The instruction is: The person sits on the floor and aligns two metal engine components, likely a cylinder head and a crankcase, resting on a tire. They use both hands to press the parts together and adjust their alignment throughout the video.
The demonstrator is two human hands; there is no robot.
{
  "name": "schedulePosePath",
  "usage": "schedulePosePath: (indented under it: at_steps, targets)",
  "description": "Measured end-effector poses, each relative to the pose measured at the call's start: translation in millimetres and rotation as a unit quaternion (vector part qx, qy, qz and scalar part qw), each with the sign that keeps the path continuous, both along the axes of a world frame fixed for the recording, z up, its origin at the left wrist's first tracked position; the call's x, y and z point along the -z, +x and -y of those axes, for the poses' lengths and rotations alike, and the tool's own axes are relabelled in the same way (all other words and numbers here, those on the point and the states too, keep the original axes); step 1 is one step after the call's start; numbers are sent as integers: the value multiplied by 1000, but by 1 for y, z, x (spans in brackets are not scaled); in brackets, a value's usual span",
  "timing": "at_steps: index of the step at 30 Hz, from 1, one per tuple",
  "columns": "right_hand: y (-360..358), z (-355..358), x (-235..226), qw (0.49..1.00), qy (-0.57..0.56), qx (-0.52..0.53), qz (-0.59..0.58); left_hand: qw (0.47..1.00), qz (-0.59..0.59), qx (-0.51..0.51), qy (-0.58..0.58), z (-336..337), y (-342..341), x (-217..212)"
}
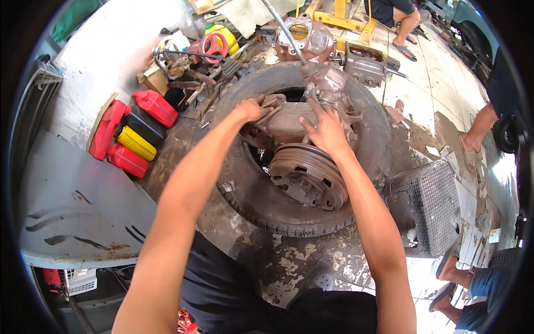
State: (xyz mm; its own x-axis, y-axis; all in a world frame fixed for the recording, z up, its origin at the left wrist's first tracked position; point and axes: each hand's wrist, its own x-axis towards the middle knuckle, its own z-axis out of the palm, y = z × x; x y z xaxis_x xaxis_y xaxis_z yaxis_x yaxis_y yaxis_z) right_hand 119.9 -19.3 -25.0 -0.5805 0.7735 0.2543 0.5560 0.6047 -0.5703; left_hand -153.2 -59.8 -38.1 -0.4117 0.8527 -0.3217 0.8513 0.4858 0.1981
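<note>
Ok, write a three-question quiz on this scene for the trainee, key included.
1. What large ring-shaped thing lies beneath the greasy metal assembly?
2. True or false: the right hand is gripping a wrench.
3. Which colour is missing from the group of plastic containers on the left: (a) red, (b) yellow, (c) green?

Key:
1. A tyre.
2. False; it rests on the assembly, fingers spread.
3. c.

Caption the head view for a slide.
Left hand and right hand on a grimy metal assembly resting on a large tire.
</note>
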Motion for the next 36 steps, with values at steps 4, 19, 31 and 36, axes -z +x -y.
schedulePosePath:
  at_steps: [4, 19, 31, 36]
  targets:
    - [3, 2, -3, 1000, -6, 3, 3, 975, 210, -14, 74, 26, -14, -7]
    - [5, 2, -5, 1000, -5, 11, 17, 985, 118, 0, 124, 36, 9, 3]
    - [2, 7, -12, 999, -41, 6, 22, 976, 78, 4, 205, 49, -16, 39]
    - [5, 9, -13, 998, -35, 24, 47, 983, 81, -123, 107, 28, 34, 12]
